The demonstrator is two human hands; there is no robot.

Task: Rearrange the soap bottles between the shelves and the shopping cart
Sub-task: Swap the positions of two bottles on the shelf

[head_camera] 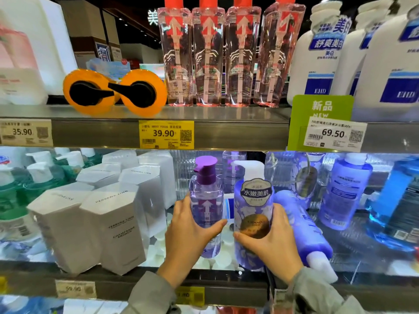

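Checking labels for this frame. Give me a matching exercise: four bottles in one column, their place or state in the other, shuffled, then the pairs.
1. purple-capped bottle
2. flowered bottle
3. red-capped bottles
4. nearest blue bottle

A. gripped by the right hand
B. lying on its side on the lower shelf
C. gripped by the left hand
D. standing on the upper shelf

Pairs: 1-C, 2-A, 3-D, 4-B
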